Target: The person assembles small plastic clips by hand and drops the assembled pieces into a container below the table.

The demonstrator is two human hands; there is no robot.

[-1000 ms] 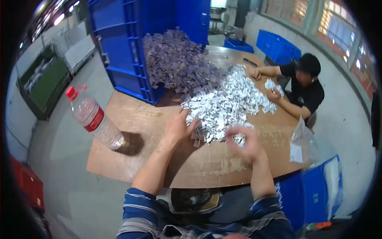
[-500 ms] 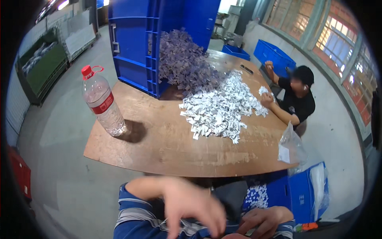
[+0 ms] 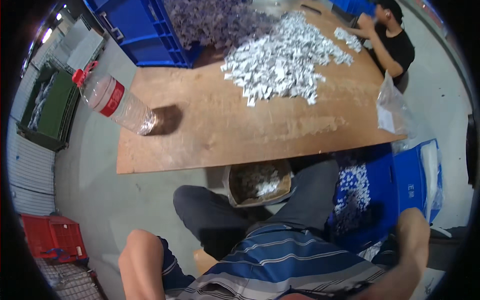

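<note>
Floor (image 3: 120, 225) lies open on our L, giving us room to move that side. Worktop (image 3: 215, 125) fronts us, w/ a broad bare strip btwn its near edge and the white pile (image 3: 280, 65). Blue crate (image 3: 150, 42) stands at its far L; blue bin (image 3: 382, 172), w/ white bits (image 3: 355, 180) in it, sits low on our R. The white pile is mid-worktop, toward the far side; long axis approx away from us, ragged end our way, a spur going R. L arm (image 3: 142, 257) and R arm (image 3: 412, 237) show bent; L hand and R hand are out of frame, so we can't tell their grip. Co-worker (image 3: 392, 47) is at the R edge, bottle (image 3: 117, 102) upright nr the L edge, clear bag (image 3: 395, 107) R. Surface: brown wood, pale worn patch (image 3: 325, 123) nr the front.
</note>
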